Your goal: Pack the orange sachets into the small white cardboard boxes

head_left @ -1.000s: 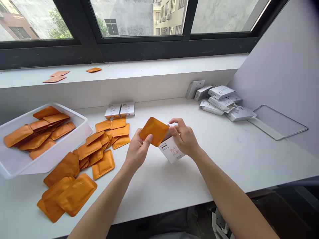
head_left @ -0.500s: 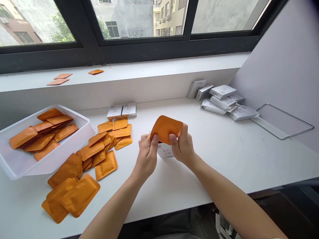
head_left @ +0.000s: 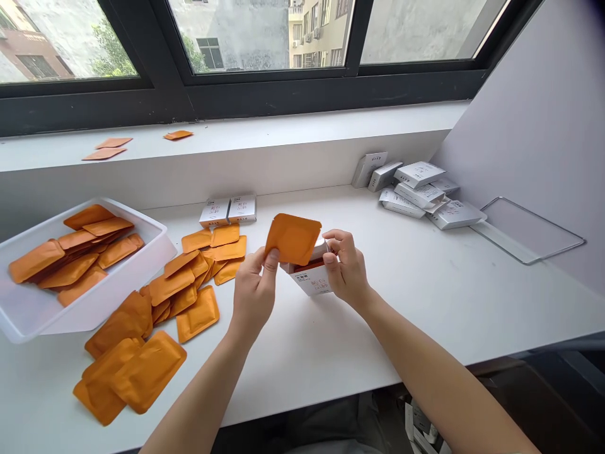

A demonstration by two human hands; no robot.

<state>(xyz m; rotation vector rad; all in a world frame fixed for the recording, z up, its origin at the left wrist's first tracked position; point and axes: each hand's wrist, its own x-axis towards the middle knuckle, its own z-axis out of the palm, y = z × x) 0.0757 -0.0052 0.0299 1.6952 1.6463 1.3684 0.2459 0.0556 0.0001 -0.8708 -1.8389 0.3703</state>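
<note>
In the head view my left hand (head_left: 255,287) pinches an orange sachet (head_left: 292,238) by its lower left corner, thumb in front. The sachet is held up and partly covers a small white cardboard box (head_left: 312,281) standing on the table. The box is open at the top, with a flap raised and an orange-red edge at its mouth. My right hand (head_left: 348,268) grips the right side of this box near the opening, its fingers curled. What lies inside the box is hidden from me.
Many orange sachets (head_left: 172,285) lie in a loose heap on the left, beside a white plastic bin (head_left: 155,252) holding more. Two white boxes (head_left: 229,210) stand behind the heap. Several grey-white boxes (head_left: 420,189) are piled back right, near a wire frame (head_left: 558,230). Thin sachets (head_left: 111,148) lie on the windowsill.
My right hand has let go of the sachet and moved onto the box. My left hand has drawn the sachet a little left, exposing more of the box's front and opening.
</note>
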